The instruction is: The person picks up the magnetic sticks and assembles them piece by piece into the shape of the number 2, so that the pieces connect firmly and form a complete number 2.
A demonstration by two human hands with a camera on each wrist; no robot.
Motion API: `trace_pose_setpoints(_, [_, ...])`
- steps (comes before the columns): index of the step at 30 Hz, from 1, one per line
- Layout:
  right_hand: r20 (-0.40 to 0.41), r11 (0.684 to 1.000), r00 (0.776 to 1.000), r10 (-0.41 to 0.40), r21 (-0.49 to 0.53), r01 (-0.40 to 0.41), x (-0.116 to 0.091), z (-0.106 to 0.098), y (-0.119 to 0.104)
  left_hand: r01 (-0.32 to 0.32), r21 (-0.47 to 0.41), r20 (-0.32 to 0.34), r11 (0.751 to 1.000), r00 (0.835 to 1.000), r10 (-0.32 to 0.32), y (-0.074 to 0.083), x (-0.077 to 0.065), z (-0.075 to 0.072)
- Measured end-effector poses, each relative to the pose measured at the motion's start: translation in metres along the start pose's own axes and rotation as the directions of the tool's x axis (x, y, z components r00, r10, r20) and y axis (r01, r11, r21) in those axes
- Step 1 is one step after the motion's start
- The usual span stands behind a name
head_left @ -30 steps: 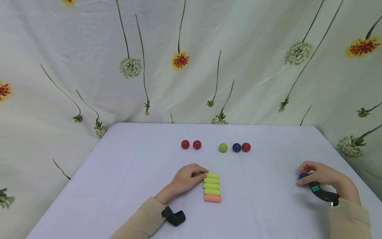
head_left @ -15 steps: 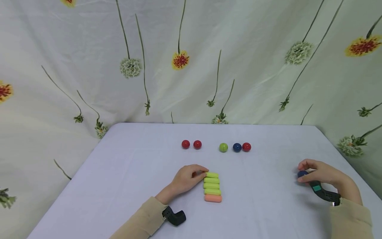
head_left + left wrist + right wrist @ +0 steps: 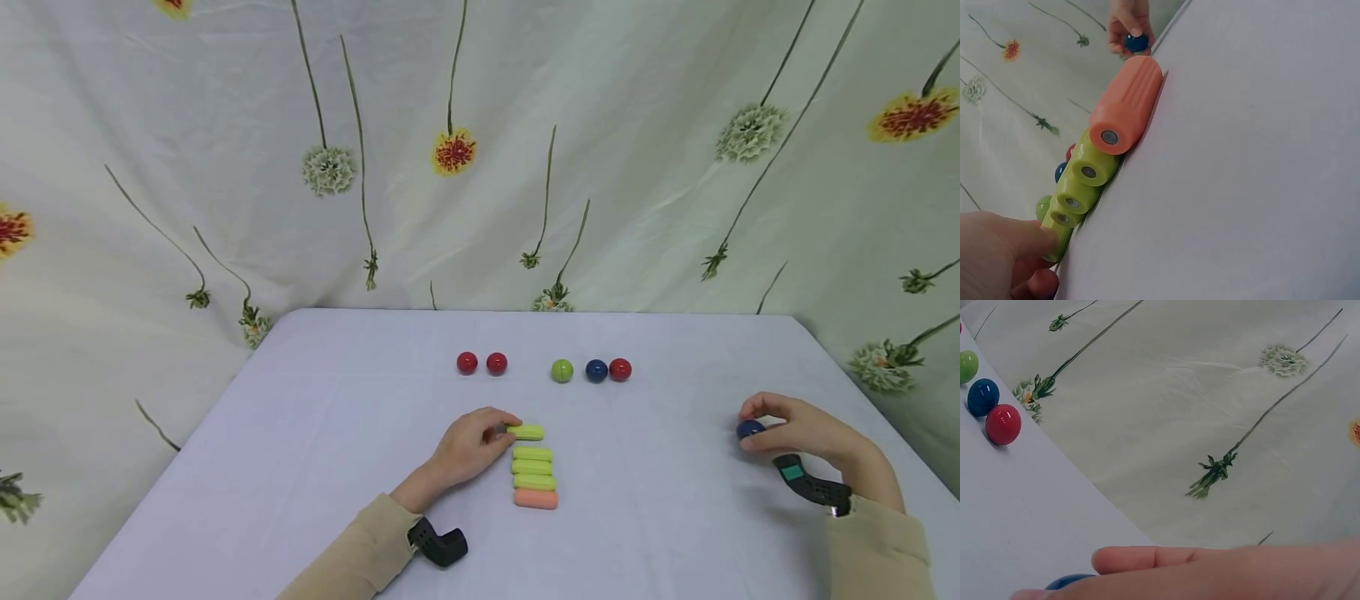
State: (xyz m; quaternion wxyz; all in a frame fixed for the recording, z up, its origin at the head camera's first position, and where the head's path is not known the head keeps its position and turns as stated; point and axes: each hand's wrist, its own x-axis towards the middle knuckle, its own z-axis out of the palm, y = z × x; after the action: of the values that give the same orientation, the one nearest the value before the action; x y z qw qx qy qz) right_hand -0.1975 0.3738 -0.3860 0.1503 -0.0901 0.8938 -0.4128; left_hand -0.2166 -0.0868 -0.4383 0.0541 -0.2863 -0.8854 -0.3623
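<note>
My left hand [image 3: 467,447] pinches the left end of a yellow-green magnetic stick [image 3: 528,432]. That stick lies apart from the row, at its far end. Nearer me, several more yellow-green sticks [image 3: 532,467] lie side by side, with an orange stick [image 3: 536,498] closing the row. The left wrist view shows round metal discs in the ends of the sticks, such as the orange stick [image 3: 1125,106]. Off to the right, my right hand [image 3: 806,430] grips a dark blue ball [image 3: 749,428] between thumb and fingers; only its top edge shows in the right wrist view.
Toward the back of the white table [image 3: 375,417] sit two red balls [image 3: 482,362], a green ball [image 3: 562,371], a blue ball [image 3: 596,371] and another red ball [image 3: 620,369]. A flowered cloth [image 3: 637,167] hangs behind the table.
The left hand has shifted its stick slightly away and left, opening a gap to the row. My right hand has moved the dark blue ball a little left and farther from me.
</note>
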Motion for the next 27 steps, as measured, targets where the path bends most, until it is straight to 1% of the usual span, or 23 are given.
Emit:
trace_pose_setpoints(3, [-0.017,1.000,1.000,-0.007,-0.028,0.007,0.003,0.002,-0.003,0.007,-0.018,-0.005,1.000,1.000,-0.007,-0.002,0.001,0.001])
trace_pose_setpoints(6, [-0.011,0.999,1.000,-0.017,-0.030,0.016,0.007,0.005,-0.007,0.027,-0.044,-0.016,0.999,0.999,-0.027,-0.004,0.001,0.001])
trace_pose_setpoints(11, [0.000,1.000,1.000,-0.013,-0.026,0.013,0.014,0.012,-0.015,0.103,-0.079,-0.007,0.992,0.995,-0.104,-0.004,0.004,0.001])
trace_pose_setpoints(14, [-0.013,0.999,1.000,-0.014,-0.030,0.013,0.017,0.015,-0.020,0.169,-0.132,0.011,0.977,0.986,-0.169,-0.005,0.008,0.001])
trace_pose_setpoints(16, [-0.021,1.000,1.000,-0.014,-0.029,0.013,0.020,0.018,-0.024,0.211,-0.208,0.028,0.955,0.977,-0.210,-0.007,0.012,0.001])
trace_pose_setpoints(17, [-0.024,1.000,1.000,-0.016,-0.023,0.016,0.022,0.020,-0.025,0.232,-0.262,0.037,0.937,0.972,-0.231,-0.008,0.014,0.001])
trace_pose_setpoints(20, [-0.022,1.000,1.000,-0.020,0.019,0.020,0.027,0.024,-0.030,0.295,-0.416,0.068,0.860,0.953,-0.294,-0.009,0.020,-0.001])
trace_pose_setpoints(21, [-0.018,0.999,1.000,-0.021,0.044,0.022,0.029,0.026,-0.032,0.310,-0.456,0.077,0.834,0.948,-0.310,-0.010,0.022,-0.001])
trace_pose_setpoints(23, [-0.011,0.996,1.000,-0.026,0.088,0.027,0.032,0.029,-0.035,0.334,-0.505,0.088,0.796,0.937,-0.338,-0.009,0.025,-0.002])
trace_pose_setpoints(24, [-0.008,0.994,0.999,-0.033,0.101,0.034,0.034,0.030,-0.036,0.343,-0.516,0.092,0.785,0.933,-0.348,-0.008,0.026,-0.002])
trace_pose_setpoints(27, [-0.011,0.991,0.999,-0.042,0.131,0.043,0.039,0.035,-0.042,0.352,-0.542,0.094,0.763,0.928,-0.361,-0.006,0.029,0.000])
